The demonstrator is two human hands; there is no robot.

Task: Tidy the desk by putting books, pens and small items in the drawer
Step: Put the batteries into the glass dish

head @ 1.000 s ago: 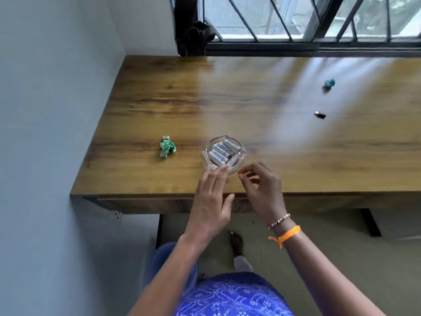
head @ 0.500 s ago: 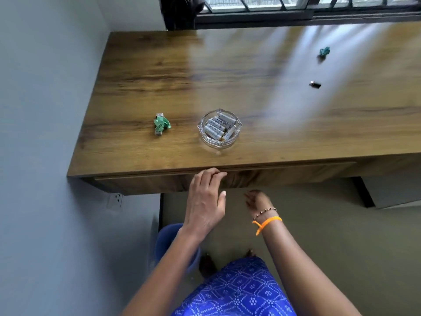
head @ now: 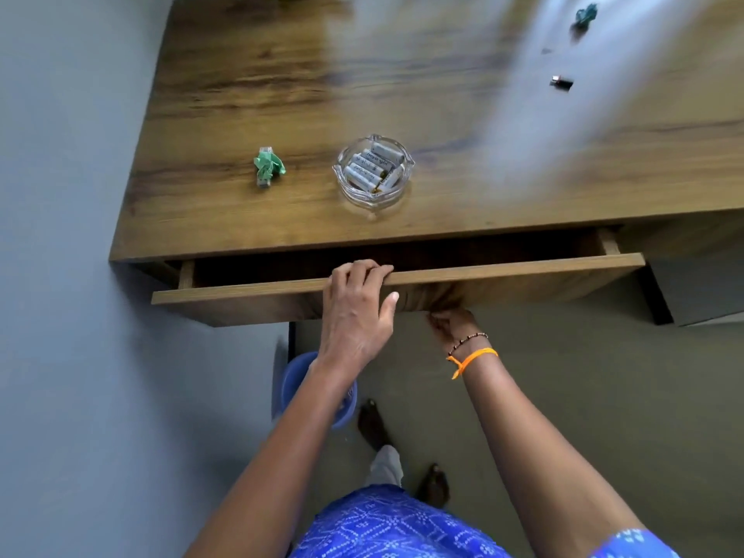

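- The left hand has its fingers hooked over the top edge of the drawer front, thumb free beside it; that looks like a grip for pulling the drawer out from under the desk.
- The right hand reaches under the drawer front's lower edge. Its fingers are hidden, so I cannot tell whether it grips or only steadies the panel.
- The drawer stands partly out along the desk's front edge. Its inside is in shadow, and nothing can be made out in it.
- A glass dish sits near the front edge, just behind the drawer, holding several batteries lying side by side; keeping them in the dish probably lets them go in as one lot.
- A green clip lies towards the front-left corner, apart from the dish.
- Towards the back right, well apart from the rest, lie a small dark item and a teal item.
- None of these is in the drawer yet, by my reading.
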